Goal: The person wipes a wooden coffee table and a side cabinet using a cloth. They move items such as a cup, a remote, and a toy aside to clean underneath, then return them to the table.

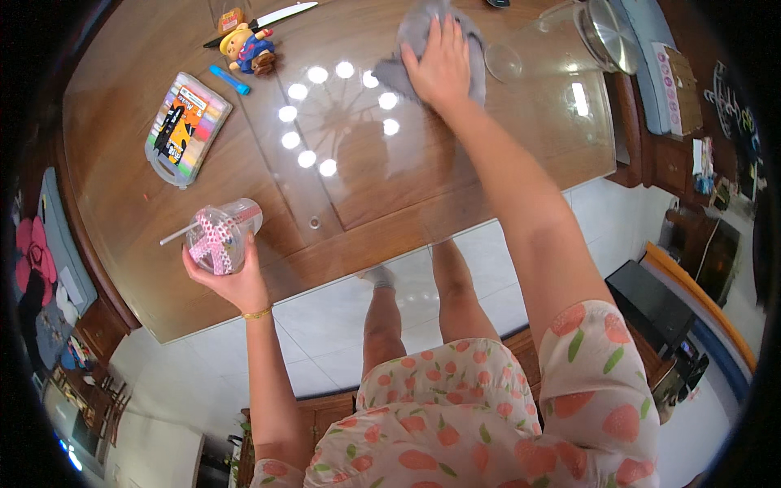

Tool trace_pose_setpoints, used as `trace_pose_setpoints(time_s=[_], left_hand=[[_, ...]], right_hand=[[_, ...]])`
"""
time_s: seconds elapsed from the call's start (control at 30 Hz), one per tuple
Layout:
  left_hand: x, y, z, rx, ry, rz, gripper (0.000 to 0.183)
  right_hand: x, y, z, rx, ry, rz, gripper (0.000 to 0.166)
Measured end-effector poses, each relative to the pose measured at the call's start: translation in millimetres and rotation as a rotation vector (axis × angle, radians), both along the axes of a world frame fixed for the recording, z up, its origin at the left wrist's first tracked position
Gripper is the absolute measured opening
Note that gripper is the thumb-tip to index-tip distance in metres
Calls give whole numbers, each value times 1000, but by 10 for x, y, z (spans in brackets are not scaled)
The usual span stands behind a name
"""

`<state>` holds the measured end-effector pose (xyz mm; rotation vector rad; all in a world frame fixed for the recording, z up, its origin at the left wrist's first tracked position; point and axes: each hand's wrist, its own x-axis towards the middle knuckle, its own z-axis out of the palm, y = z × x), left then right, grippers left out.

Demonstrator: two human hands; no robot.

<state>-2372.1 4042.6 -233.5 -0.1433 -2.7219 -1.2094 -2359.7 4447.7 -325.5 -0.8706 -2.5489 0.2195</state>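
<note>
My left hand [229, 283] is wrapped around a clear plastic cup [238, 222] near the table's front left edge. The cup is tilted and has a white straw [178, 234] and pink-and-white patterned ribbon [212, 239] on it. Farther off, at the back of the wooden table [390, 210], my right hand [440, 64] holds a bunched grey cloth [421, 30] against the glass top. Its palm faces down with the fingers stretched out over the cloth. Beside the cloth, to the right, a clear glass pitcher [549, 43] with a metal lid [612, 36] appears to lie on its side.
A clear case of colored markers [188, 129] lies at left, near a blue marker [230, 80]. Behind them are a toy figure [249, 50] with a yellow hat, a knife [284, 14] and a small orange-brown item [230, 21]. Cushioned wooden seats [640, 67] flank the table.
</note>
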Motion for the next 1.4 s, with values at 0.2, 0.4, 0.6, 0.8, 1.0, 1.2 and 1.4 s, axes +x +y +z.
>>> trace_pose_setpoints(time_s=[0.2, 0.4, 0.6, 0.8, 1.0, 1.2, 1.4], left_hand=[[211, 59, 102, 19, -70, 45, 110], [809, 894, 704, -204, -59, 49, 114], [717, 2771, 1000, 152, -149, -564, 134], [228, 4014, 1201, -50, 86, -935, 135], [-79, 4309, 1390, 117, -120, -1198, 132], [197, 4236, 730, 240, -490, -943, 129], [408, 4201, 321, 141, -304, -760, 95]], right_hand=[[-271, 58, 170, -77, -100, 267, 68], [1620, -819, 445, -329, -548, 980, 73], [1186, -62, 465, -285, -356, 511, 67], [104, -321, 319, -184, -300, 643, 59], [863, -568, 433, -1164, 143, 813, 56], [1709, 31, 205, -461, -275, 897, 63], [2749, 1702, 483, -248, -500, 272, 57]])
